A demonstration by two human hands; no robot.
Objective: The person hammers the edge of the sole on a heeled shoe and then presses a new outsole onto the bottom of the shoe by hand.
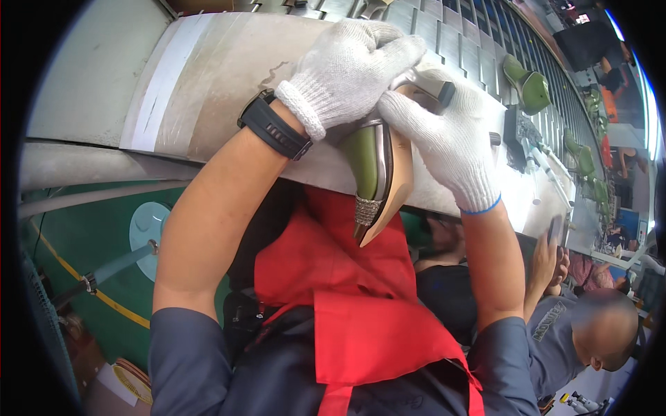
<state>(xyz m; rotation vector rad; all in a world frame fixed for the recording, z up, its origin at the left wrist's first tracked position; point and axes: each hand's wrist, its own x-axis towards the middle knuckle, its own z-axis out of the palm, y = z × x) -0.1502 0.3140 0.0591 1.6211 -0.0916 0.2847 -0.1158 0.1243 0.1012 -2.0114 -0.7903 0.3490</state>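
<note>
One shoe: a green pointed shoe (pixel 378 170) with a tan sole and a studded band near the toe, at the centre of the frame, against the near edge of the desk (pixel 208 76).
Long axis: runs from upper right to lower centre; the toe points down toward the person's red apron (pixel 347 291), the heel end lies up under the gloves.
Left hand (pixel 350 66): in a white knit glove, grip closed over the heel end from the upper left; a black wristwatch (pixel 274 126) sits on the wrist.
Right hand (pixel 444 135): also gloved in white, grip closed on the shoe's sole side from the right, touching the other glove.
Farther out: more green shoes (pixel 527 87) stand on the slatted conveyor (pixel 485 48) in the upper right.
Lower right: another person (pixel 583 333) sits bent over.
</note>
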